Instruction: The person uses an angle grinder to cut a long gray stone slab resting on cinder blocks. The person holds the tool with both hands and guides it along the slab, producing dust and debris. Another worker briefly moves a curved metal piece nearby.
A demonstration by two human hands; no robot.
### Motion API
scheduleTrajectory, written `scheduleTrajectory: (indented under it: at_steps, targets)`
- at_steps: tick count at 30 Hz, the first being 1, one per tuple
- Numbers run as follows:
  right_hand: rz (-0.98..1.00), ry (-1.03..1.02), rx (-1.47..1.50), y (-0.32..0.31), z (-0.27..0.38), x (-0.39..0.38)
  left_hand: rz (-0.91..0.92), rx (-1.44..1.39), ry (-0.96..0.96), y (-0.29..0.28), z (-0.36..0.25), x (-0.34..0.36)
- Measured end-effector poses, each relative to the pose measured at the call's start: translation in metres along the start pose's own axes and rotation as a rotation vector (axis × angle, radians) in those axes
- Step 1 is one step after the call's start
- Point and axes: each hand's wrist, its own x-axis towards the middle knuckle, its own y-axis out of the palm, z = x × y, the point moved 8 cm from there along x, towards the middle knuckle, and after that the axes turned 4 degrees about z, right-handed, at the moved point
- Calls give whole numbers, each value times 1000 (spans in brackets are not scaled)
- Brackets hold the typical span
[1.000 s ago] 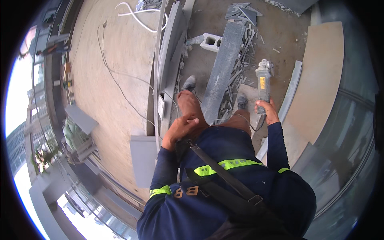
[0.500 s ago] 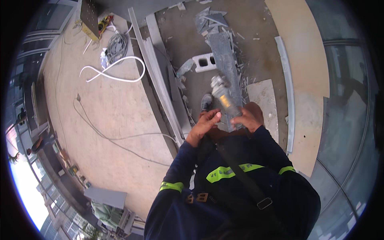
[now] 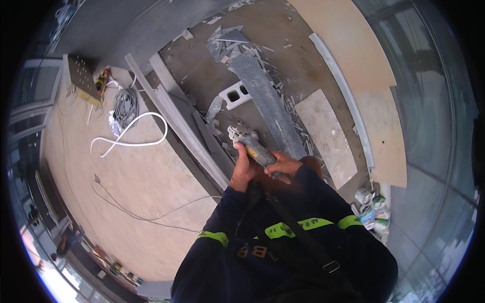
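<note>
I see the right hand (image 3: 283,165) wrapped around the grinder (image 3: 258,153); ahead, the left hand (image 3: 243,170) touches it, closure unclear. A loose hold may drop it.

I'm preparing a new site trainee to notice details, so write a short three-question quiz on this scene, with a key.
1. Which hand grips the rear end of the grey cylindrical angle grinder with the yellow label?
2. True or false: in the picture, the white rectangular hollow block lies left of the long grey stone slab.
3. Complete: on the beige flat surface, a curved white tube lies by a coil of grey ____.

Key: 1. Right hand. 2. True. 3. Cable.
</note>
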Motion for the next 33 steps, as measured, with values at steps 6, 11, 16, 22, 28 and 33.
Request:
scheduleTrajectory:
  at_steps: [6, 11, 16, 22, 28, 33]
  targets:
    - [-72, -43, 20, -42, -46, -2, 15, -49, -98, 12, 20, 33]
    - [-106, -159, 172, -46, -76, -15, -58, 74, -223, 24, 39, 29]
    - [-307, -314, 33, -50, -91, -24, -22, 195, -238, 43, 48, 31]
    - [-456, -348, -187, -51, -27, -46, 73, 165, -125, 85, 18, 34]
    - [-306, -407, -23, -54, 9, -31, 207, 284, -102, 94, -9, 43]
    - [-22, -291, 144, -49, 32, -25, 47, 361, 65, 75, -12, 42]
